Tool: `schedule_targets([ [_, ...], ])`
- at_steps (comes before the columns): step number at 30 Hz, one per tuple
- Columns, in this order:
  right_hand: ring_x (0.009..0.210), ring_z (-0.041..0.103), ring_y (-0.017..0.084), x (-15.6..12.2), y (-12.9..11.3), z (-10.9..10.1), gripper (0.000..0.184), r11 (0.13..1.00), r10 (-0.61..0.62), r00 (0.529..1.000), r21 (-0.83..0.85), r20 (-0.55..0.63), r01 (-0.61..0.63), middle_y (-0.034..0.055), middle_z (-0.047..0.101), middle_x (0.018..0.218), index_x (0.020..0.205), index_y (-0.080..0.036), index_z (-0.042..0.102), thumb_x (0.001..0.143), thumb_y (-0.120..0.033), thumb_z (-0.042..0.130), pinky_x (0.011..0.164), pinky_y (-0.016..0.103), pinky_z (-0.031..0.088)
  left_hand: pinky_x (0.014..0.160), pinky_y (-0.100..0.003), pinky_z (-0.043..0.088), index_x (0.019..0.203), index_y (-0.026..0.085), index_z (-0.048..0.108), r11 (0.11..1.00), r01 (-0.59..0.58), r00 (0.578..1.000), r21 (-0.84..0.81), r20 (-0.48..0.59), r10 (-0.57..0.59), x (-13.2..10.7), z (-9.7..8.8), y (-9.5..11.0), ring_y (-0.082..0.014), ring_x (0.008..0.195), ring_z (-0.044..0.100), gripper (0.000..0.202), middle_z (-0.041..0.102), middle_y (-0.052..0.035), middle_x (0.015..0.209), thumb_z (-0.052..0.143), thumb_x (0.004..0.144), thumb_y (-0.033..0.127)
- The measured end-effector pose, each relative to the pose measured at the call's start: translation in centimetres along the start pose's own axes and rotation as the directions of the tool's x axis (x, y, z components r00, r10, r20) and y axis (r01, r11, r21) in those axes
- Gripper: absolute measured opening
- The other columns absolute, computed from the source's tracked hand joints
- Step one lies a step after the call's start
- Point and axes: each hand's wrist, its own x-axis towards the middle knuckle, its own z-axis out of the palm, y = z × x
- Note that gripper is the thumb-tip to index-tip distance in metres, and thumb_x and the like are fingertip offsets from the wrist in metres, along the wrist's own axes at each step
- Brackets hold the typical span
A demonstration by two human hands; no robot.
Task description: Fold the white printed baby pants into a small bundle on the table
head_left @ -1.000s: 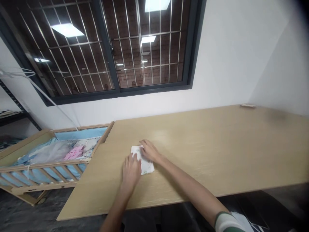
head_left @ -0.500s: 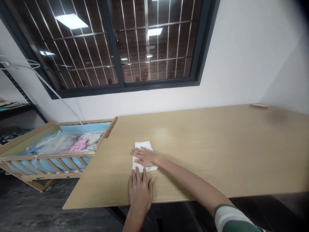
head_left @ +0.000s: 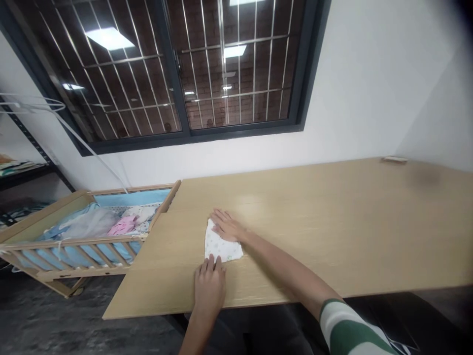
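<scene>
From where I stand, the pale wooden slatted crib with blue lining (head_left: 92, 238) is the thing to place everything by. Right of it runs a broad, wood-toned table (head_left: 314, 222), and on that, a little way from the crib, lies a small white piece of fabric with a faint speckled print (head_left: 217, 246). A crumpled pink cloth (head_left: 123, 225) sits inside the crib.

The right hand (head_left: 226, 227) lies palm down over the fabric's side away from the crib, fingers nearly straight and slightly parted, gripping nothing that I can see. The left hand (head_left: 210, 283) is also to the crib's right, its fingers gently bent, tips touching the fabric's near edge; whether its thumb pinches anything, I can't tell.

I'd call this a smoothing step, one palm steadying while the other fingertips tidy the edge. The next move, I'd judge, calls for light pressure and getting that edge straight without dragging the fabric cribward.
</scene>
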Motion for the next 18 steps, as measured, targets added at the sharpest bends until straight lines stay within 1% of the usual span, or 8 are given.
schedule_targets([
  [2, 0.146, 0.029, 0.033, -2.1, -1.3, -1.0, 0.061, 1.0, 0.024, 0.998, 0.003, -0.06, -0.023, 0.0175, 0.032, 0.161, 0.155, -0.018, 0.034, 0.102, -0.047, 0.037, 0.117, 0.052, 0.023, 0.097, -0.039, 0.044, 0.124, 0.021, 0.068, 0.997, 0.0, 1.0, -0.08, 0.022, 0.002, 0.5, -0.4, -1.4, -0.0248, 0.113, 0.065, 0.034, 0.07, -0.0107, 0.127, 0.044, 0.1, 0.017],
  [5, 0.126, 0.05, 0.033, -5.6, -3.2, -2.5, 0.048, 0.999, 0.025, 1.0, 0.037, -0.009, -0.025, 0.0173, 0.056, 0.136, 0.138, -0.02, 0.055, 0.099, -0.047, 0.048, 0.109, 0.052, 0.033, 0.098, -0.041, 0.041, 0.113, 0.025, 0.072, 0.98, 0.022, 1.0, -0.2, 0.023, -0.018, 1.4, -0.6, -3.3, -0.0232, 0.108, 0.066, 0.03, 0.074, -0.006, 0.118, 0.046, 0.099, 0.017],
  [8, 0.12, 0.055, 0.034, -9.2, -4.8, -3.8, 0.052, 0.997, 0.004, 0.997, 0.071, 0.081, -0.01, 0.016, 0.061, 0.126, 0.127, -0.019, 0.061, 0.09, -0.055, 0.06, 0.106, 0.051, 0.035, 0.1, -0.044, 0.037, 0.103, 0.025, 0.072, 0.965, 0.019, 0.999, -0.261, 0.044, -0.008, 2.2, -0.6, -4.4, -0.0239, 0.107, 0.064, 0.03, 0.074, -0.0057, 0.112, 0.043, 0.101, 0.019],
  [10, 0.121, 0.054, 0.034, -11.4, -5.6, -4.4, 0.055, 0.996, -0.017, 0.994, 0.089, 0.11, 0.007, 0.016, 0.06, 0.129, 0.131, -0.019, 0.058, 0.086, -0.05, 0.067, 0.106, 0.049, 0.035, 0.1, -0.046, 0.036, 0.104, 0.023, 0.071, 0.957, 0.023, 0.997, -0.289, 0.073, -0.002, 2.6, -0.6, -4.7, -0.0244, 0.106, 0.064, 0.032, 0.074, -0.0067, 0.108, 0.039, 0.102, 0.02],
  [12, 0.121, 0.055, 0.032, -13.3, -6.3, -4.7, 0.05, 0.993, -0.035, 0.993, 0.12, 0.116, 0.021, 0.015, 0.061, 0.131, 0.135, -0.019, 0.054, 0.088, -0.036, 0.063, 0.106, 0.047, 0.036, 0.099, -0.046, 0.036, 0.107, 0.023, 0.069, 0.942, 0.026, 0.995, -0.335, 0.097, 0.007, 2.5, -1.0, -4.9, -0.0246, 0.106, 0.064, 0.033, 0.074, -0.0073, 0.108, 0.037, 0.102, 0.022],
  [14, 0.118, 0.057, 0.029, -14.7, -6.9, -4.8, 0.044, 0.988, -0.023, 0.995, 0.154, 0.092, 0.008, 0.0134, 0.064, 0.126, 0.135, -0.02, 0.053, 0.092, -0.024, 0.053, 0.105, 0.044, 0.037, 0.099, -0.046, 0.036, 0.108, 0.024, 0.068, 0.914, 0.013, 0.993, -0.406, 0.113, 0.036, 2.1, -1.6, -5.1, -0.0243, 0.107, 0.063, 0.033, 0.074, -0.0069, 0.11, 0.035, 0.102, 0.025],
  [16, 0.115, 0.059, 0.028, -15.6, -7.3, -4.8, 0.037, 0.979, 0.033, 0.998, 0.2, 0.044, -0.041, 0.0128, 0.067, 0.121, 0.131, -0.021, 0.055, 0.096, -0.021, 0.045, 0.102, 0.042, 0.04, 0.101, -0.046, 0.037, 0.107, 0.025, 0.067, 0.875, -0.004, 0.99, -0.485, 0.125, 0.073, 1.4, -2.4, -5.4, -0.0245, 0.11, 0.063, 0.028, 0.073, -0.0059, 0.113, 0.04, 0.101, 0.031],
  [18, 0.113, 0.06, 0.028, -15.8, -7.3, -4.8, 0.033, 0.954, 0.095, 0.995, 0.285, -0.01, -0.089, 0.0127, 0.067, 0.119, 0.128, -0.021, 0.057, 0.099, -0.026, 0.042, 0.098, 0.04, 0.044, 0.104, -0.047, 0.037, 0.109, 0.027, 0.067, 0.832, -0.002, 0.988, -0.554, 0.127, 0.087, 0.9, -2.8, -5.8, -0.0261, 0.115, 0.062, 0.023, 0.072, -0.005, 0.117, 0.054, 0.094, 0.038],
])
